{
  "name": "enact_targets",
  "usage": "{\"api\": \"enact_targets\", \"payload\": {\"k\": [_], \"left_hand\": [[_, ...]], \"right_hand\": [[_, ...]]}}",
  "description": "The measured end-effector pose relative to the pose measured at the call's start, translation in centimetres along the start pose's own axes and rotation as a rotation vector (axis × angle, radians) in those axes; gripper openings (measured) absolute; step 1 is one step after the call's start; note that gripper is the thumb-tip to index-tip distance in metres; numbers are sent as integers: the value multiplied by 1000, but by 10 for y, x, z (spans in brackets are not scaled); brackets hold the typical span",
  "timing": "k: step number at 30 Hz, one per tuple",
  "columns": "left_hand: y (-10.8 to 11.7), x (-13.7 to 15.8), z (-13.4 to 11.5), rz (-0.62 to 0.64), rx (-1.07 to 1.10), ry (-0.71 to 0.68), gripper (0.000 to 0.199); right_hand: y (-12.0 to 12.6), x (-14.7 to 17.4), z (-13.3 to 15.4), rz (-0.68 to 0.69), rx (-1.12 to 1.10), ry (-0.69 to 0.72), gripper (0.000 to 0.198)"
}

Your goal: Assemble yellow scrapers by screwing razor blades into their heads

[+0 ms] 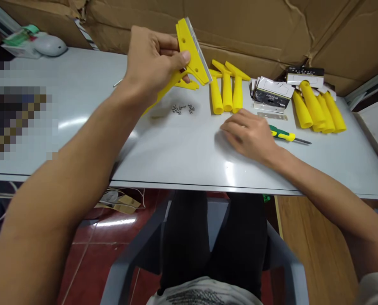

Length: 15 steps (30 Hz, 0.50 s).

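My left hand [152,59] is raised over the back of the table, closed round a yellow scraper [190,48]. The scraper's wide head tilts to the right, with a metal blade along its far edge and two holes in its face. Part of its handle is hidden behind my wrist. On the tabletop rests my right hand [247,133], fingers lying loosely on the surface, with no object visible in them. A green and yellow screwdriver [285,135] lies just right of it, partly covered. Small silver screws [182,109] lie in a loose pile between my hands.
Yellow scraper handles [227,91] stand in a row at the back. Beside them are black and white packaging cards [273,93], a flat metal blade [272,116] and several yellow handles [317,110]. Cardboard [239,29] lines the back; a white rounded object [51,44] sits far left.
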<state>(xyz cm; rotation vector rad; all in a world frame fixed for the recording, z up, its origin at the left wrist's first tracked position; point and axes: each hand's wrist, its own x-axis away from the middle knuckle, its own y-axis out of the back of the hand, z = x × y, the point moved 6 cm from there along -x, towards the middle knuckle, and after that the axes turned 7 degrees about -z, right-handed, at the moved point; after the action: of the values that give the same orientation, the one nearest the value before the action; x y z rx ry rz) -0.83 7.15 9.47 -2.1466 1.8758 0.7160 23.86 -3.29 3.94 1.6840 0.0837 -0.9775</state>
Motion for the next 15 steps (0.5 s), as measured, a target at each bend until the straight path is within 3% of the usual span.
{"api": "enact_targets", "payload": {"k": [3,7,11,15], "left_hand": [[5,-4,12,-34,-30,42,53],[11,-13,30,-36,-49,53,68],[15,-17,36,-88,-31,70,82],[12,-14,28,-137,-14,53,86]], "right_hand": [[-39,-25,22,234,79,158,53],[-75,-77,35,353,126,108,62],[-91,-110,39,514,140,100,62],[-86,-121,40,579,167,157,55]]}}
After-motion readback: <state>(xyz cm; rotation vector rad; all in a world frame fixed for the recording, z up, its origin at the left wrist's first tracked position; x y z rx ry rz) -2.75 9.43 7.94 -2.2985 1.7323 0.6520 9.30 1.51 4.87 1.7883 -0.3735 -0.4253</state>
